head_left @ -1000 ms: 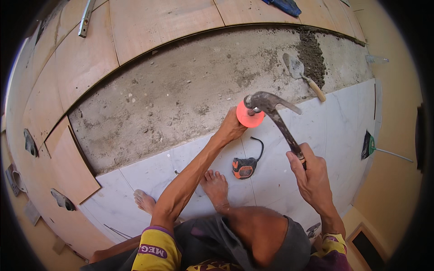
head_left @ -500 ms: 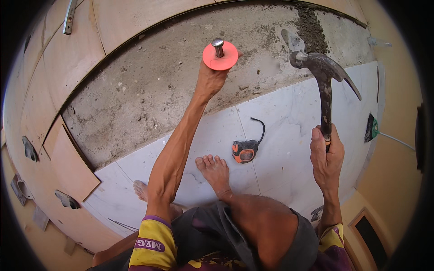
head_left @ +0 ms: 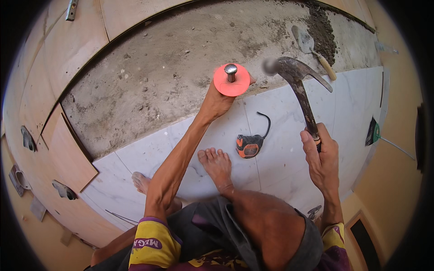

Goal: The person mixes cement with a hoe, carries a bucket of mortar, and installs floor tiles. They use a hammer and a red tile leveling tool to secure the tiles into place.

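My left hand is closed around a chisel with a round coral-red hand guard. The chisel's shiny steel head points up at me; its lower end is hidden under the guard. In my right hand is a claw hammer, gripped by its dark handle. The hammer's face, slightly blurred, hangs to the right of the chisel head, apart from it. Below the chisel lies a rough strip of bare concrete.
White marbled tiles lie under my bare feet, with an orange and black tape measure on them. A trowel rests beside dark rubble at the far right. Wooden boards border the concrete on the left.
The hammer has swung left and down, closer to the chisel, uncovering the trowel. My left hand with the chisel appears lower and further right as the whole view shifts a little.
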Tool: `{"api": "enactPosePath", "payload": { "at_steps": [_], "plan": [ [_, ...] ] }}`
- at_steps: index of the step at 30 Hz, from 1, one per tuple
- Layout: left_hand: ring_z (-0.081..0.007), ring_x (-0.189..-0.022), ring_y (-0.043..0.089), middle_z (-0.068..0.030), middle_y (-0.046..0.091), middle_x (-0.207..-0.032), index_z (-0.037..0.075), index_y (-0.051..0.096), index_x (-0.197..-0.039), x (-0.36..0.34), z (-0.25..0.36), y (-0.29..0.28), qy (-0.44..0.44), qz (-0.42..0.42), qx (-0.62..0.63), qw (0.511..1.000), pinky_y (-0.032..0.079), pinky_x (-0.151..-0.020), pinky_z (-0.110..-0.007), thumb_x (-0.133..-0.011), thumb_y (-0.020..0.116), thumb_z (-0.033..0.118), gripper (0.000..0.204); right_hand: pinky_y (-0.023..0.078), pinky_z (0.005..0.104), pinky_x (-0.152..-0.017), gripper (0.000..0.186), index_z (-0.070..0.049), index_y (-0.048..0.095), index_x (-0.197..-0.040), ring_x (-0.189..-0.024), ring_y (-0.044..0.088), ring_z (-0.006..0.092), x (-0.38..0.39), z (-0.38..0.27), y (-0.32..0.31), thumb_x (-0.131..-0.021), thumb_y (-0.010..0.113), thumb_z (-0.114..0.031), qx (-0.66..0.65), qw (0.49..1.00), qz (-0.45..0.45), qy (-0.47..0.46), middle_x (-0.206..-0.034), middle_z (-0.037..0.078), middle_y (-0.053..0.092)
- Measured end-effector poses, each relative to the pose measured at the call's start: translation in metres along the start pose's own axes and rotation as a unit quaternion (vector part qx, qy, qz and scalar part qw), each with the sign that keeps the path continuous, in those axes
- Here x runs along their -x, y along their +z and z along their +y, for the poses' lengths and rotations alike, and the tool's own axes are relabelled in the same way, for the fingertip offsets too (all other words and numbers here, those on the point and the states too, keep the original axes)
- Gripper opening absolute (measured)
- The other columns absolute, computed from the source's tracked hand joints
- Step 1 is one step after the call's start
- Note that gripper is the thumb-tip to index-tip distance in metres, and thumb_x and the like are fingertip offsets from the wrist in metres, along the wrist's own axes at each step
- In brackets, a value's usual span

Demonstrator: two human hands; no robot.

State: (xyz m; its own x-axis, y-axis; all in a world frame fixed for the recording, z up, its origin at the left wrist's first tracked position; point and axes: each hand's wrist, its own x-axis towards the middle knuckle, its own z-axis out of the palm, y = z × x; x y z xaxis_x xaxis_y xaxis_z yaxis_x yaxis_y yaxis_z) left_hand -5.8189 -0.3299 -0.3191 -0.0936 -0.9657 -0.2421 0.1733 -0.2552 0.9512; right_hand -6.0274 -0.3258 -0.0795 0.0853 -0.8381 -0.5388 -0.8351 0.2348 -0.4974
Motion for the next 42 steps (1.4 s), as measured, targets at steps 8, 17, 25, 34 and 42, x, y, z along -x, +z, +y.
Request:
{"api": "enactPosePath", "payload": {
  "at_steps": [8,17,25,34,42],
  "plan": [
    [-0.0262,-0.101,0.065,-0.0087,0.072,-0.107,0.006,0.073,-0.11,0.007,-0.011,0.004,0.071,-0.015,-0.038,0.997,0.05,-0.095,-0.037,-0.095,0.059,0.004,0.02,0.03,0.027,-0.048,0.031,-0.002,0.052,-0.09,-0.052,0.036,0.0081,-0.001,-0.023,-0.011,-0.108,0.059,-0.026,-0.013,0.998,0.026,-0.05,-0.06,0.0,0.041],
    [-0.026,-0.102,0.066,-0.0102,0.072,-0.111,0.006,0.071,-0.113,0.001,-0.021,-0.005,0.07,0.005,-0.003,0.998,0.051,-0.095,-0.038,-0.098,0.061,0.01,0.019,0.037,0.0357,-0.048,0.026,0.0,0.052,-0.095,-0.048,0.043,0.0146,-0.01,-0.005,0.003,-0.107,0.06,-0.022,0.066,0.995,-0.079,0.014,-0.058,0.008,0.049],
    [-0.0224,-0.11,0.066,-0.0062,0.073,-0.114,0.005,0.072,-0.116,-0.008,-0.035,0.022,0.009,-0.068,0.006,0.998,0.049,-0.102,-0.036,-0.1,0.061,0.011,0.021,0.033,0.0325,-0.049,0.028,0.002,0.053,-0.098,-0.051,0.04,0.0126,0.006,0.012,0.014,-0.109,0.056,-0.023,0.004,0.981,0.113,-0.155,-0.06,0.004,0.046],
    [-0.0248,-0.102,0.066,-0.0067,0.072,-0.114,0.006,0.074,-0.111,-0.007,-0.037,0.009,0.041,-0.079,-0.08,0.993,0.051,-0.095,-0.037,-0.095,0.064,0.011,0.019,0.037,0.0281,-0.05,0.018,0.002,0.055,-0.103,-0.053,0.043,0.0084,0.014,0.008,0.009,-0.107,0.059,-0.014,-0.153,0.965,0.129,-0.172,-0.061,0.003,0.05],
    [-0.0255,-0.099,0.067,-0.007,0.073,-0.108,0.005,0.071,-0.111,0.005,-0.04,-0.004,0.053,-0.074,-0.116,0.989,0.052,-0.092,-0.037,-0.097,0.063,0.013,0.018,0.03,0.0256,-0.046,0.028,0.001,0.055,-0.098,-0.054,0.038,0.0028,0.001,-0.043,0.003,-0.11,0.056,-0.024,-0.146,0.98,0.054,-0.125,-0.063,-0.003,0.049]
  ]
}}
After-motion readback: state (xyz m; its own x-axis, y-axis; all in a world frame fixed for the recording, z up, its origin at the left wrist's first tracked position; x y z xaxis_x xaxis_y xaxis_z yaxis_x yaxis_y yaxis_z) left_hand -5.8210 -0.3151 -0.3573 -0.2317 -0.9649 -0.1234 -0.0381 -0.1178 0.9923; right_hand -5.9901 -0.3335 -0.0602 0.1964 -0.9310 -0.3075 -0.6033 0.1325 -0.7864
